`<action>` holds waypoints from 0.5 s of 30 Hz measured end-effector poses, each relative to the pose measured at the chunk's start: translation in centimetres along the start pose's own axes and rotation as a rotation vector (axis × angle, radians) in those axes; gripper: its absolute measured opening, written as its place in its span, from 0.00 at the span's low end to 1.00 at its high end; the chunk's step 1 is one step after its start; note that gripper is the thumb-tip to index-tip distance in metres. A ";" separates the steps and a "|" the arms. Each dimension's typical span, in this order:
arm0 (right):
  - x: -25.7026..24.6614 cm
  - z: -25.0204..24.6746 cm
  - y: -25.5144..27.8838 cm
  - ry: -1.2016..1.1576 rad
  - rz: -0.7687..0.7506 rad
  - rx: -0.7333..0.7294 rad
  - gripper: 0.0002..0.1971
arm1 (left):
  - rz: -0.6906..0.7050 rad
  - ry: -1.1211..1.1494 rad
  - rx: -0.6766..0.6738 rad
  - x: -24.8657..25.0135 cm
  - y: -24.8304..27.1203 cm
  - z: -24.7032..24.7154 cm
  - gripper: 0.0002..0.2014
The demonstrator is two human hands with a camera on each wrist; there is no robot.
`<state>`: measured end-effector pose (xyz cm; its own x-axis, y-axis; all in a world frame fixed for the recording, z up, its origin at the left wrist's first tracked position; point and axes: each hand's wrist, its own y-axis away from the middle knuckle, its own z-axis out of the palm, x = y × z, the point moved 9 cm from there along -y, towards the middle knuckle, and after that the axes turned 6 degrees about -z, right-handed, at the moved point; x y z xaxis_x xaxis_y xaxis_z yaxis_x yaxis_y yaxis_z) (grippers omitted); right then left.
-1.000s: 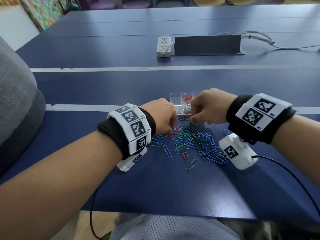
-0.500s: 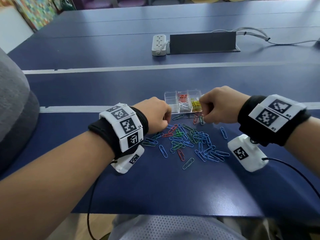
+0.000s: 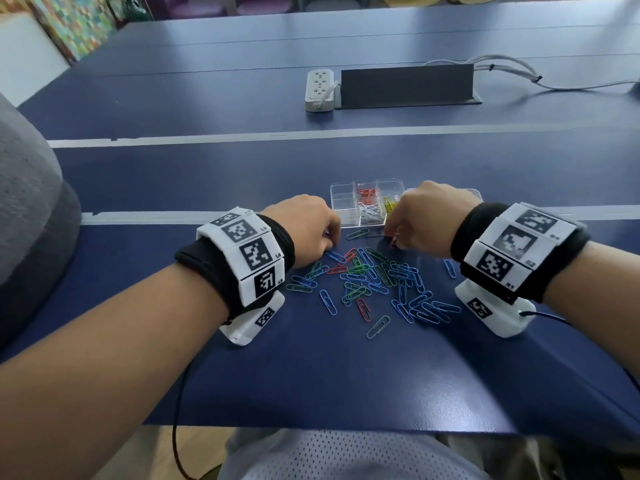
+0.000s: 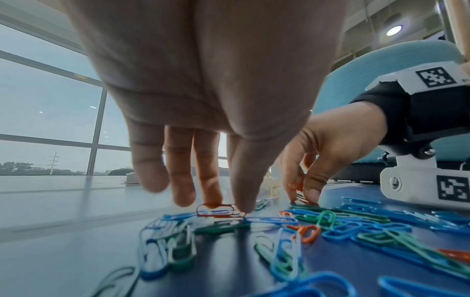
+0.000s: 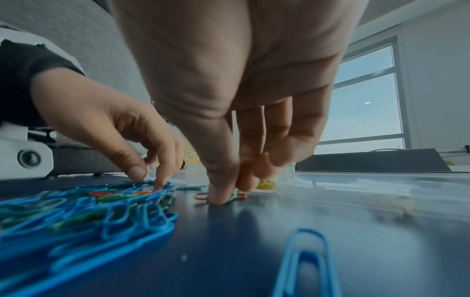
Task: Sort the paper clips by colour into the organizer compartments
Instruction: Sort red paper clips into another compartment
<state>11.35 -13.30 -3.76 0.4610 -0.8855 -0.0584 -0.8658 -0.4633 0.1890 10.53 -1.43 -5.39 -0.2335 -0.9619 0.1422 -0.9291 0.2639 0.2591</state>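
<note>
Blue, green, red paper clips (image 3: 377,277)

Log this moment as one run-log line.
left hand pinching red clip | right hand pinching red clip | organizer holds red, white, yellow

Small "L4" on left wristband (image 3: 242,258)

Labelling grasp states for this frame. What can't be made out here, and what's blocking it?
- Head view: left hand and right hand fingertips, hidden behind the knuckles.
- Organizer: right end covered by the right hand; contents there unseen.
- Right wrist view: red clip under the thumb, partly hidden and blurred; a lift can't be confirmed.
- Left wrist view: near clips out of focus.
</note>
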 end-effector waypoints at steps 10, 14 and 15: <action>-0.2 0.4 -0.8 -0.104 -0.065 0.000 0.05 | -0.047 0.078 0.018 -1.5 0.1 -0.5 0.11; 0.4 0.6 -0.8 -0.184 -0.035 -0.046 0.04 | -0.061 0.066 0.030 -1.8 0.2 -0.4 0.13; 0.5 0.6 -0.8 -0.198 -0.031 -0.055 0.04 | -0.066 0.062 0.028 -1.9 0.2 -0.3 0.14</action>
<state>12.20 -13.41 -4.56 0.4350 -0.8633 -0.2557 -0.8376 -0.4922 0.2370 10.92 0.46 -5.29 -0.1545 -0.9705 0.1850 -0.9497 0.1976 0.2430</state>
